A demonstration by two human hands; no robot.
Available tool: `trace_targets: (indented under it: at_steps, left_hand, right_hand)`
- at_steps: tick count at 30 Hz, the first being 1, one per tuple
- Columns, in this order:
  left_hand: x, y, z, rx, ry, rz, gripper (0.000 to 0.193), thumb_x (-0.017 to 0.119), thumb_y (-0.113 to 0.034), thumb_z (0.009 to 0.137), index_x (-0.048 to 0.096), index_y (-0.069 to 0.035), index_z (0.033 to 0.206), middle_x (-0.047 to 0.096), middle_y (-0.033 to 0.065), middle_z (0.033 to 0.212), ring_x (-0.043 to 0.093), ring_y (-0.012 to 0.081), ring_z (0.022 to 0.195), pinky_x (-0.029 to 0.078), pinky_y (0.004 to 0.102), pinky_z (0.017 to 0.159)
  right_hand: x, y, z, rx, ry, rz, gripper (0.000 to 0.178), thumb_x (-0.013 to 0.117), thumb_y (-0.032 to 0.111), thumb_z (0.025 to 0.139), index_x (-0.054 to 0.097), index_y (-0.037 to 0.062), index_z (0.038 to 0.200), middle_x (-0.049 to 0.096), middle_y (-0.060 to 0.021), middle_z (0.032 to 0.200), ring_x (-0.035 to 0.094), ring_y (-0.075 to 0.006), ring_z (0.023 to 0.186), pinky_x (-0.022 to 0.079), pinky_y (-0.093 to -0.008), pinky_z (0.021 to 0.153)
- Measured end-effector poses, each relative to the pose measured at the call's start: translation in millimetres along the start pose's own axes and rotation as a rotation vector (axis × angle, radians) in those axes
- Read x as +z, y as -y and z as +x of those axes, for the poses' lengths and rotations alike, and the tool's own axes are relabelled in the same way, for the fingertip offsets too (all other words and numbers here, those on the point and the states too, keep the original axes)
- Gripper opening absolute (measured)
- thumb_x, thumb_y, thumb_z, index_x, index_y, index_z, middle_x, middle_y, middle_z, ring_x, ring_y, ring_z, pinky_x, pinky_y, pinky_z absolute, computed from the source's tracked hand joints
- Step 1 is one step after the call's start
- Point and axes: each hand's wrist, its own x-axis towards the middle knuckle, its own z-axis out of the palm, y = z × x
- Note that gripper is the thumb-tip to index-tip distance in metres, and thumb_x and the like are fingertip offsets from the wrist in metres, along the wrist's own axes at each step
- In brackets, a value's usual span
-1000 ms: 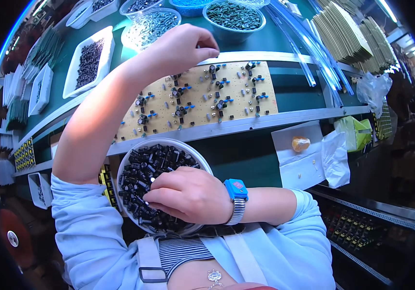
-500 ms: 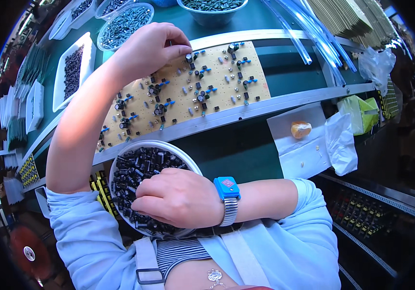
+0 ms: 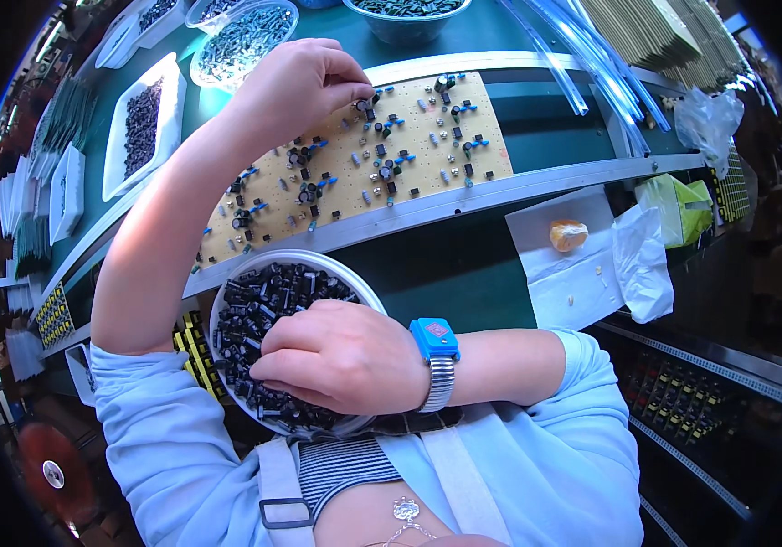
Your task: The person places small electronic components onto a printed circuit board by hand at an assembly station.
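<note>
My left hand [image 3: 304, 87] reaches over the far edge of a tan circuit board panel [image 3: 341, 205], thumb and fingers pinched together. Just under the fingertips stands a black cylindrical capacitor [image 3: 365, 106]; whether I grip it or another part is hidden. Small upright components in repeated groups fill the panel, some with blue parts. Close to my body is a round white tub [image 3: 368, 290] full of loose black capacitors [image 3: 259, 301]. My right hand [image 3: 341, 356] rests in it with curled fingers, their tips partly hidden among the capacitors. A blue wrist strap [image 3: 435, 339] circles that wrist.
Metal rails [image 3: 450, 210] frame the panel. Beyond it are a clear bowl of small parts [image 3: 245, 41], a dark-filled bowl [image 3: 409, 25] and clear plastic tubes [image 3: 582, 64]. A white tray [image 3: 168, 118] lies left; peeled fruit [image 3: 568, 235] on white paper [image 3: 560, 283] lies right.
The panel and tub sit slightly differently in the picture. My left hand stays pinched by the panel's far edge, a little farther right in view. My right hand has shifted slightly up within the tub.
</note>
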Motion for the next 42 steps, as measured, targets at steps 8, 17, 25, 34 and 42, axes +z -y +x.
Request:
trace_targets:
  at_steps: [8, 17, 25, 34, 42]
  left_hand:
    - [-47.3, 60.8, -7.7, 0.164, -0.289, -0.131, 0.024, 0.062, -0.020, 0.098, 0.071, -0.008, 0.116, 0.068, 0.0037, 0.101, 0.055, 0.0125, 0.080, 0.046, 0.0247, 0.071]
    - [-89.1, 305.1, -151.0, -0.727, -0.175, 0.234, 0.030, 0.066, -0.023, 0.089, 0.072, -0.001, 0.108, 0.073, 0.0115, 0.101, 0.067, 0.0200, 0.089, 0.052, 0.0302, 0.080]
    - [-78.0, 285.2, -128.5, -0.822, 0.061, 0.088, 0.022, 0.070, -0.017, 0.081, 0.072, -0.001, 0.096, 0.071, 0.0106, 0.088, 0.065, 0.0197, 0.080, 0.054, 0.0316, 0.078]
    - [-80.1, 275.7, -109.3, -0.797, 0.158, 0.255, 0.015, 0.070, -0.012, 0.078, 0.073, -0.002, 0.088, 0.069, 0.0096, 0.079, 0.064, 0.0203, 0.073, 0.054, 0.0325, 0.072]
    - [-78.1, 272.9, -114.3, -0.745, 0.116, 0.283, 0.014, 0.068, -0.010, 0.076, 0.073, -0.001, 0.086, 0.067, 0.0088, 0.075, 0.061, 0.0200, 0.067, 0.053, 0.0319, 0.064]
  right_hand:
    - [-47.0, 2.1, 8.9, 0.015, -0.159, -0.061, 0.023, 0.073, 0.004, 0.081, 0.071, 0.0077, 0.104, 0.066, -0.0052, 0.094, 0.063, -0.0186, 0.080, 0.051, -0.0290, 0.069]
    - [-155.8, -78.5, 14.0, 0.341, -0.382, -0.474, 0.015, 0.068, 0.006, 0.091, 0.072, 0.0016, 0.105, 0.072, -0.0100, 0.095, 0.060, -0.0135, 0.068, 0.049, -0.0223, 0.060]
    - [-163.1, -73.7, 20.7, 0.418, -0.161, -0.722, 0.014, 0.068, 0.007, 0.091, 0.072, 0.0005, 0.103, 0.072, -0.0084, 0.094, 0.060, -0.0135, 0.069, 0.050, -0.0228, 0.061]
    - [-166.3, -74.5, 19.4, 0.373, -0.051, -0.856, 0.014, 0.068, 0.005, 0.089, 0.071, 0.0016, 0.102, 0.071, -0.0077, 0.093, 0.063, -0.0160, 0.075, 0.052, -0.0252, 0.066]
    - [-166.0, -76.9, 22.6, 0.135, 0.040, -1.056, 0.020, 0.068, 0.004, 0.088, 0.067, 0.0049, 0.108, 0.071, -0.0072, 0.093, 0.066, -0.0186, 0.080, 0.056, -0.0282, 0.073]
